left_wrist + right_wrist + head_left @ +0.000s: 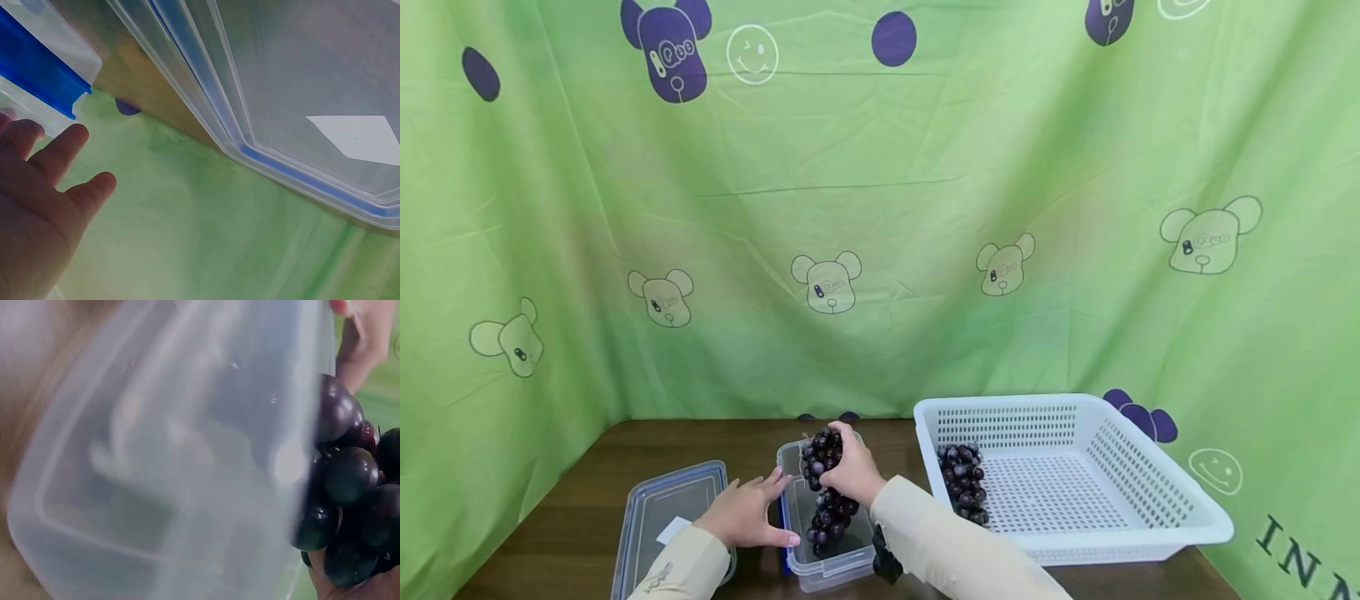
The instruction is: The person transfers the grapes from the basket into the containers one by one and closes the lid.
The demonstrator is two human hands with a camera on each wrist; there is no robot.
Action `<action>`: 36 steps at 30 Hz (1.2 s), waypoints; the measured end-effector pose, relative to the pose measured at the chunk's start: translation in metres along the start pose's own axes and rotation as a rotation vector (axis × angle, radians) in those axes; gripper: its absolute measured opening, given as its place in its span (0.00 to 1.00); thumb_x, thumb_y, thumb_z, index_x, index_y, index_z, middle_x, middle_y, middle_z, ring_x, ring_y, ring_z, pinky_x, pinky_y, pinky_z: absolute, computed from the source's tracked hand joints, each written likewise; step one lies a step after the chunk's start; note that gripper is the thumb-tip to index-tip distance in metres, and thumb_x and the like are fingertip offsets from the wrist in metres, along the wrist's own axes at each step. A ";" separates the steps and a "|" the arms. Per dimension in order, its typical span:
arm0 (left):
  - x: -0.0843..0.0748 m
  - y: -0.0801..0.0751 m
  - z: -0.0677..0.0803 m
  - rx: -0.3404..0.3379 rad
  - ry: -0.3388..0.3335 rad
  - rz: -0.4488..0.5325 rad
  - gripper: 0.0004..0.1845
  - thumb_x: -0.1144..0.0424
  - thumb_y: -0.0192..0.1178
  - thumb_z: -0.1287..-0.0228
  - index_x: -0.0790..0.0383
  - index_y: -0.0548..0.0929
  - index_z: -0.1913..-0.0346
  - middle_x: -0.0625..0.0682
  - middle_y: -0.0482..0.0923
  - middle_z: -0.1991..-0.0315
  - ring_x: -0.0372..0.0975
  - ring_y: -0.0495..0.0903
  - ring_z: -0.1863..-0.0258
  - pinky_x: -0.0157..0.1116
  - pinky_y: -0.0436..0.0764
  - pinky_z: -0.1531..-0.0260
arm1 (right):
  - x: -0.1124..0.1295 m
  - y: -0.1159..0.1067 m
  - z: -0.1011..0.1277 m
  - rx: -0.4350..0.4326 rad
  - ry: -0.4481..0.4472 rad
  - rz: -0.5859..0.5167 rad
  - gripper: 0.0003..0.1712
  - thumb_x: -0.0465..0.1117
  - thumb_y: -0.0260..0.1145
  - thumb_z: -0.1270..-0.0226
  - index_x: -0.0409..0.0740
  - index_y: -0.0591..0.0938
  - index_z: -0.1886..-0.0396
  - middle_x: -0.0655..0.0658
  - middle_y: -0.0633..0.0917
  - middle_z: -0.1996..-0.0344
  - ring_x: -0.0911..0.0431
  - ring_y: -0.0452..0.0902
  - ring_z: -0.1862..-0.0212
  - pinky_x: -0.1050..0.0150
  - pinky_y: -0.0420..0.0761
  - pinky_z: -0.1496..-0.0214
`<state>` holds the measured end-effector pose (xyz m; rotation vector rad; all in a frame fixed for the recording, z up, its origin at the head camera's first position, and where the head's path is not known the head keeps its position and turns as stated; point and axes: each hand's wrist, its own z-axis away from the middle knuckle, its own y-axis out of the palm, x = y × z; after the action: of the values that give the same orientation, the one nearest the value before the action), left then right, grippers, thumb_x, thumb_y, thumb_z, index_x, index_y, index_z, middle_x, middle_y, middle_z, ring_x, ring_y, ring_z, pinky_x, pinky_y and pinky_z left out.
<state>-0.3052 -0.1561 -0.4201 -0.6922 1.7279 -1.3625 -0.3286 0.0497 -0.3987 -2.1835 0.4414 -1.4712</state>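
My right hand (855, 471) grips a bunch of dark grapes (831, 518), thumb on one side and fingers on the other. The bunch hangs down within the outline of a clear plastic box (827, 573) with blue along its left side. Close up in the right wrist view, the grapes (350, 478) show beside the box's clear wall (187, 487). At the box's left rim is my left hand (747, 510), fingers and thumb spread apart. In the left wrist view its fingers (59, 153) extend beside the box's blue strip (37, 56), holding nothing.
Left of the box lies a clear lid (696, 483) with a blue seal and a white label (672, 530). A white perforated basket (1075, 543) stands at the right, with more dark grapes (964, 483) along its left side. Behind the brown table (580, 500) hangs a green curtain (910, 350).
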 end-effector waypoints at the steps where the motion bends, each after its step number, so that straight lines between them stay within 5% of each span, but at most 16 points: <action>1: 0.000 0.000 0.000 -0.003 0.006 -0.002 0.48 0.35 0.67 0.54 0.67 0.72 0.35 0.68 0.67 0.36 0.64 0.71 0.43 0.68 0.63 0.47 | -0.001 0.002 0.001 0.007 0.008 -0.012 0.45 0.23 0.70 0.66 0.36 0.68 0.40 0.32 0.79 0.54 0.42 0.76 0.55 0.49 0.77 0.54; 14: -0.002 -0.006 -0.003 -0.017 0.015 -0.013 0.49 0.36 0.67 0.54 0.72 0.73 0.38 0.69 0.67 0.37 0.63 0.72 0.43 0.68 0.63 0.47 | -0.002 0.014 0.000 0.059 0.013 -0.005 0.39 0.24 0.70 0.66 0.36 0.73 0.44 0.34 0.82 0.58 0.42 0.77 0.57 0.48 0.78 0.55; 29: -0.003 0.009 0.005 0.023 -0.012 0.033 0.49 0.38 0.70 0.56 0.71 0.73 0.37 0.69 0.67 0.36 0.63 0.73 0.44 0.68 0.63 0.48 | -0.007 0.023 0.007 0.008 0.180 -0.102 0.37 0.22 0.70 0.67 0.36 0.74 0.48 0.34 0.80 0.58 0.41 0.76 0.55 0.44 0.76 0.51; 36: -0.002 0.001 -0.003 0.010 -0.005 0.004 0.49 0.38 0.69 0.55 0.73 0.72 0.37 0.69 0.66 0.36 0.63 0.70 0.41 0.69 0.62 0.47 | -0.003 0.027 -0.005 0.060 0.216 -0.094 0.34 0.22 0.70 0.65 0.35 0.74 0.50 0.32 0.79 0.58 0.40 0.75 0.54 0.44 0.76 0.49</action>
<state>-0.3062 -0.1524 -0.4204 -0.6859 1.7170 -1.3651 -0.3346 0.0272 -0.4137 -2.0324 0.3652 -1.7576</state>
